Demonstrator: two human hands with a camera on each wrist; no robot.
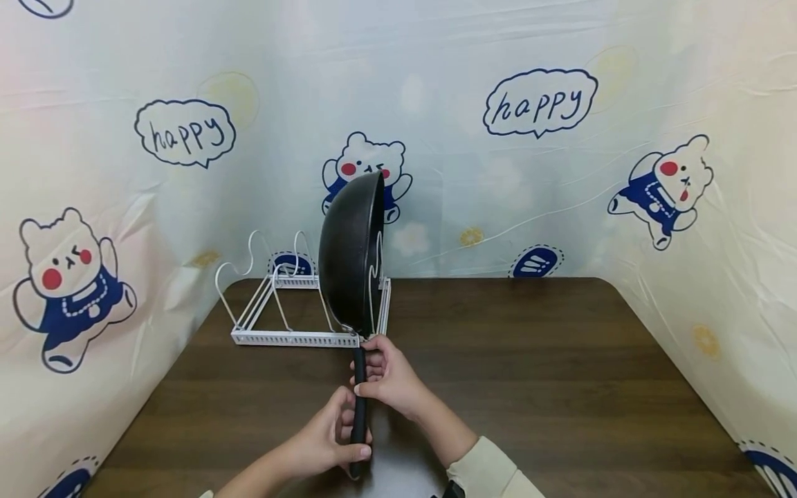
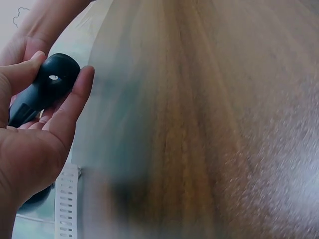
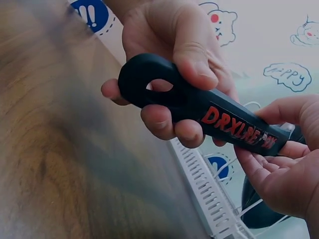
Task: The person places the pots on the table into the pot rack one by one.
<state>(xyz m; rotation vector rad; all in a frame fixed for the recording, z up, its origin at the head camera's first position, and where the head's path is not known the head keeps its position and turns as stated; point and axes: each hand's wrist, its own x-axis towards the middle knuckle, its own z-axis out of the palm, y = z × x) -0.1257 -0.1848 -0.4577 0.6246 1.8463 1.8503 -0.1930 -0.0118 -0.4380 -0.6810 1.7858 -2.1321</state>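
A black wok (image 1: pixel 349 256) stands on its edge at the right part of a white wire rack (image 1: pixel 292 339), its open side turned right. Its black handle (image 1: pixel 359 422) points toward me, with a hole at its end and red lettering along one side in the right wrist view. My left hand (image 1: pixel 320 436) holds the handle near its end, thumb on one side and fingers on the other. Closer to the bowl, my right hand (image 1: pixel 392 377) pinches the handle between thumb and fingers. Whether the wok's lower edge touches the rack's base is hidden.
The rack's curved wire dividers (image 1: pixel 233 277) rise to the left of the wok. Under everything is a dark brown wooden table (image 1: pixel 529 387). A pale printed curtain (image 1: pixel 448 173) with bears and lettering hangs round its back and sides.
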